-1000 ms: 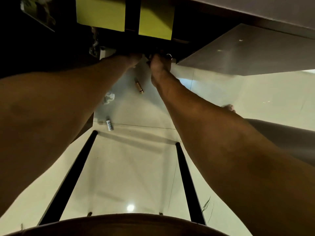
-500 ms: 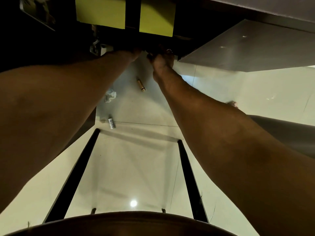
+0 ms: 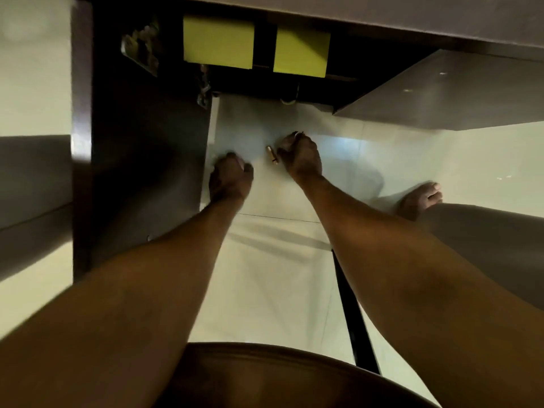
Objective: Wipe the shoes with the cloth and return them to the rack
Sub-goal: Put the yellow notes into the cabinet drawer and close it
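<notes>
Moved: pulled the left hand (image 3: pixel 231 179) and the right hand (image 3: pixel 300 156) back out of the dark rack (image 3: pixel 253 81) under the yellow boxes (image 3: pixel 218 42), down over the pale floor (image 3: pixel 265 290).
Left hand: hung by the edge of the dark door (image 3: pixel 141 172), fingers curled, blurry; could not tell if anything was held.
Right hand: hung just beside the small gold tube (image 3: pixel 272 154) on the floor, fingers curled; could not tell if anything was pinched.
Shoes: not seen anywhere; maybe deep in the dark rack, too dark to tell.
Cloth: not seen; the white crumpled bit from before was gone from sight, maybe under the left hand.
Foot (image 3: pixel 421 198): bare, near the right edge of the floor.
Meaning: looked like a shoe had just been put back, with the hands off to fetch the cloth or the next shoe.
</notes>
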Motion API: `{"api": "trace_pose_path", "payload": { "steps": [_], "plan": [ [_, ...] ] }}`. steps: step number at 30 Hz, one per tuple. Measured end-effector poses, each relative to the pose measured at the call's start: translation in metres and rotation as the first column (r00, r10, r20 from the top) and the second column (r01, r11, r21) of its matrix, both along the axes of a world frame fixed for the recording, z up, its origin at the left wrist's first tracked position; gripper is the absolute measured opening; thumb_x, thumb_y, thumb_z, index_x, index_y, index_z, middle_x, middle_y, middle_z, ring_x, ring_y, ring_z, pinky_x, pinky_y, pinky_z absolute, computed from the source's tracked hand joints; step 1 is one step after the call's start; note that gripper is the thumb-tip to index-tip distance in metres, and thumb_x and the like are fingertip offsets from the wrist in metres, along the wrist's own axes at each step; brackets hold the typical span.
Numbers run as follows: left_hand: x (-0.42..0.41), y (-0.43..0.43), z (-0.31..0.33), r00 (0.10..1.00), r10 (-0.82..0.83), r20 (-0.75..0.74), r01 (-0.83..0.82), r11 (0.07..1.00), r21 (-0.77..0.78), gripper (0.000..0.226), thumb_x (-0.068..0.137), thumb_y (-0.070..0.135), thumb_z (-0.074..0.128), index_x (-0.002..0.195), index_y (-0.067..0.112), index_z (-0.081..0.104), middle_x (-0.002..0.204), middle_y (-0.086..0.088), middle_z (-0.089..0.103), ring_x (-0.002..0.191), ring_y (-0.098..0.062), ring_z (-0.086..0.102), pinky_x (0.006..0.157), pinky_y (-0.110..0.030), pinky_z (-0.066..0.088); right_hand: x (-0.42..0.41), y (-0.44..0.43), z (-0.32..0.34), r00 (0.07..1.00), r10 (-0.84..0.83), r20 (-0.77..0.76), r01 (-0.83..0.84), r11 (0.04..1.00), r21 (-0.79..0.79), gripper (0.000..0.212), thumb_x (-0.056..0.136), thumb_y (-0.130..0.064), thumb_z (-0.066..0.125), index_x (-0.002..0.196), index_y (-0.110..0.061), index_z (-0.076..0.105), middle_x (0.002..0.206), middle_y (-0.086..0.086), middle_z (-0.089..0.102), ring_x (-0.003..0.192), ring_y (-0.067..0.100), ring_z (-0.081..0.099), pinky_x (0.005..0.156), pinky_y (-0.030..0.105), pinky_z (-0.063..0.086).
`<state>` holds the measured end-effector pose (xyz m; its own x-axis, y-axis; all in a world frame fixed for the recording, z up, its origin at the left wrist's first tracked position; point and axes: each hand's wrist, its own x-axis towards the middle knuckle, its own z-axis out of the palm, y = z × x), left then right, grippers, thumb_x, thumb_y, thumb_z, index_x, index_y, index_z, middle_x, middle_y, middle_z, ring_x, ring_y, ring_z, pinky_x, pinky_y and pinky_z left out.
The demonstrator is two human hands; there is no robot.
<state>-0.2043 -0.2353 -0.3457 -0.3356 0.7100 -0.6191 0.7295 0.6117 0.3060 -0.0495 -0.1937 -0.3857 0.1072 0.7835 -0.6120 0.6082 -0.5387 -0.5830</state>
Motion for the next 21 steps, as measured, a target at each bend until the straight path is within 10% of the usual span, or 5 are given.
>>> {"api": "trace_pose_path", "payload": {
  "steps": [6,21],
  "plan": [
    [-0.014,-0.052,0.004,0.993,0.116,0.022,-0.066,0.702,-0.71,0.027,0.091,0.022,0.073,0.11,0.006,0.062,0.107,-0.017,0.065,0.087,-0.037,0.07,0.071,-0.049,0.064,0.002,-0.006,-0.005,0.945,0.295,0.14,-0.275,0.951,-0.141,0.04,0.087,-0.044,0.074,0.117,-0.02,0.064,0.122,0.004,0.067,0.115,0.025,0.062,0.09,0.035,0.048],
    [-0.037,-0.066,-0.032,0.985,0.168,-0.038,-0.165,0.856,-0.49,0.022,0.086,0.028,0.069,0.091,0.006,0.065,0.083,-0.013,0.071,0.066,-0.033,0.073,0.065,-0.047,0.065,-0.011,0.002,-0.034,0.841,0.469,0.271,-0.455,0.883,-0.115,0.034,0.095,-0.052,0.061,0.114,-0.026,0.07,0.104,-0.002,0.071,0.098,0.02,0.068,0.081,0.033,0.053]
  ]
}}
